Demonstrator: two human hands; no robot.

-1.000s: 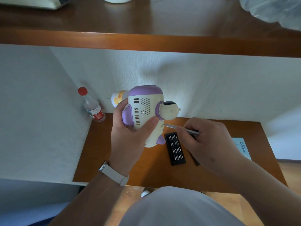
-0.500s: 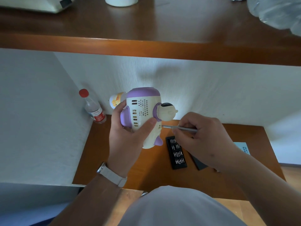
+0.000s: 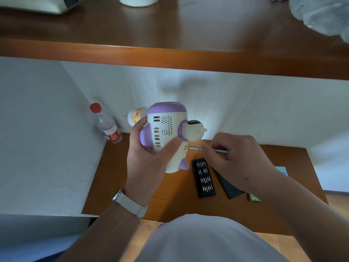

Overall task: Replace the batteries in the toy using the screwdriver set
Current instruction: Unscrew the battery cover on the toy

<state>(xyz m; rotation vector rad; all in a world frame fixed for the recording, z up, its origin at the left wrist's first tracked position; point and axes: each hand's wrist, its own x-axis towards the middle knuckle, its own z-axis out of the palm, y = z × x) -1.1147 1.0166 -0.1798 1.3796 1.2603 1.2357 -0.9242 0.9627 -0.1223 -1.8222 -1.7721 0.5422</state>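
The toy (image 3: 166,133) is up off the desk (image 3: 132,186), held in the air over the back edge, left of its middle. Its long axis runs away from the person: the purple domed end points at the wall, the cream and purple foot end points back toward the front edge, tipped a little to the right. The vented face is turned up to the camera, and a small figure juts out on its right side.

The left hand (image 3: 149,163) grips the toy from below and from the left, thumb laid across the vents and fingers wrapped round the purple side piece. There is a pale watch (image 3: 130,203) on that wrist.

In from the right comes the screwdriver (image 3: 196,148), lying nearly level, its tip pointing left and touching the toy's lower right side just under the figure. The right hand (image 3: 236,157) pinches the slim metal handle in curled fingertips, knuckles up, the forearm slanting in from the near right.

On the desk just right of the toy lies the open bit case (image 3: 203,178), lengthwise from back to front, with a black lid (image 3: 230,188) beside it. A red-capped bottle (image 3: 107,127) stands in the back left corner.
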